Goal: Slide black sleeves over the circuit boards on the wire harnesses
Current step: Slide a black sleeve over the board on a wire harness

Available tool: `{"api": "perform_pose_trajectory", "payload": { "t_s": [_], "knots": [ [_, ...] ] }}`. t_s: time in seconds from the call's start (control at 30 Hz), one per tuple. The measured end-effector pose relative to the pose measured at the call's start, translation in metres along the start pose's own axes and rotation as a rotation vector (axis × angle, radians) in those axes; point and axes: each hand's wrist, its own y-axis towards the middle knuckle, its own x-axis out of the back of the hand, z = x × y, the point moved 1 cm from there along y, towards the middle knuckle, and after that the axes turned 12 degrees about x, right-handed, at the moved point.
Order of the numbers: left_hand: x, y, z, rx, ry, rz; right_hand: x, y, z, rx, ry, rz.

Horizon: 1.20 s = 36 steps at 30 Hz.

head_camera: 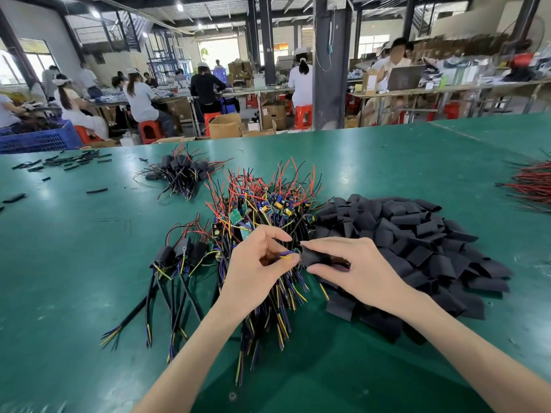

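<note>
Just below the middle of the frame: left hand (256, 263), fingers curled, pinching the purple and yellow wires (284, 257) of one harness between thumb and fingertips. Right beside it: right hand (354, 269), thumb and forefinger closed round a black sleeve (313, 257), sleeve end touching the wire end held by the left; board already inside or not, impossible to tell. Behind both hands, middle of the frame: heap of bare harnesses (268, 204), green circuit boards with small components on top, red and black leads sticking upward, striped cable ends fanning toward the lower edge. Right of centre, touching that heap: large mound of loose black sleeves (417, 234), some flat, some tubular. Left of centre: small cluster of sleeved harnesses (179, 254), black cables trailing to the lower left. Farther up, left of middle: second sleeved cluster (182, 171). Upper left: scattered short black tube pieces (68, 162). Right edge: bundle of red and black wires (530, 186), partly cut off. Underneath everything: green surface (89, 234). Top of the frame: blue crate (38, 138) at far left, seated people at long tables, red stools, cardboard boxes.
</note>
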Motion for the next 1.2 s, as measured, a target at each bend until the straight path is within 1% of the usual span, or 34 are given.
{"api": "perform_pose_trajectory", "payload": {
  "t_s": [0.07, 0.2, 0.4, 0.5, 0.6, 0.67, 0.73, 0.8, 0.83, 0.87, 0.9, 0.93, 0.97, 1.0, 1.07, 1.13, 1.17, 1.2],
  "knots": [
    [0.000, -0.001, -0.001, -0.018, 0.005, -0.002, 0.001, 0.001, 0.000, -0.030, 0.043, 0.014],
    [0.001, 0.000, -0.001, -0.027, 0.026, -0.007, 0.001, 0.001, 0.001, -0.015, 0.029, 0.002],
    [0.002, 0.003, 0.003, 0.080, 0.018, 0.008, -0.006, -0.002, 0.004, 0.118, -0.135, -0.006],
    [0.001, 0.003, 0.004, 0.083, 0.013, 0.008, -0.010, -0.003, 0.003, 0.167, -0.163, 0.005],
    [0.005, 0.005, 0.001, 0.055, 0.052, -0.018, -0.010, -0.002, 0.002, 0.149, -0.160, -0.003],
    [0.017, 0.008, -0.002, 0.016, 0.064, -0.100, -0.009, -0.001, 0.001, 0.157, -0.226, -0.022],
    [0.038, 0.013, -0.004, -0.006, -0.012, -0.237, -0.005, 0.000, 0.000, 0.134, -0.299, -0.066],
    [0.063, 0.020, -0.003, 0.023, -0.193, -0.425, -0.001, 0.000, -0.003, 0.061, -0.337, -0.094],
    [0.077, 0.024, 0.000, 0.056, -0.272, -0.546, 0.000, -0.001, -0.004, 0.021, -0.360, -0.099],
    [0.090, 0.027, 0.005, 0.105, -0.323, -0.675, 0.000, -0.002, -0.007, -0.018, -0.391, -0.096],
    [0.100, 0.028, 0.011, 0.172, -0.320, -0.792, 0.000, -0.002, -0.009, -0.058, -0.425, -0.085],
    [0.109, 0.028, 0.019, 0.257, -0.233, -0.881, 0.000, -0.003, -0.012, -0.101, -0.460, -0.067],
    [0.117, 0.026, 0.028, 0.351, -0.061, -0.940, 0.000, -0.004, -0.014, -0.147, -0.493, -0.041],
    [0.123, 0.024, 0.038, 0.444, 0.131, -0.958, -0.001, -0.005, -0.017, -0.197, -0.519, -0.010],
    [0.126, 0.021, 0.052, 0.609, 0.394, -0.866, -0.001, -0.007, -0.021, -0.282, -0.560, 0.036],
    [0.122, 0.020, 0.057, 0.750, 0.571, -0.772, 0.000, -0.009, -0.024, -0.348, -0.595, 0.058],
    [0.120, 0.021, 0.057, 0.798, 0.643, -0.766, 0.001, -0.010, -0.025, -0.380, -0.618, 0.070],
    [0.117, 0.020, 0.053, 0.810, 0.695, -0.786, 0.002, -0.011, -0.027, -0.412, -0.653, 0.090]
  ]
}}
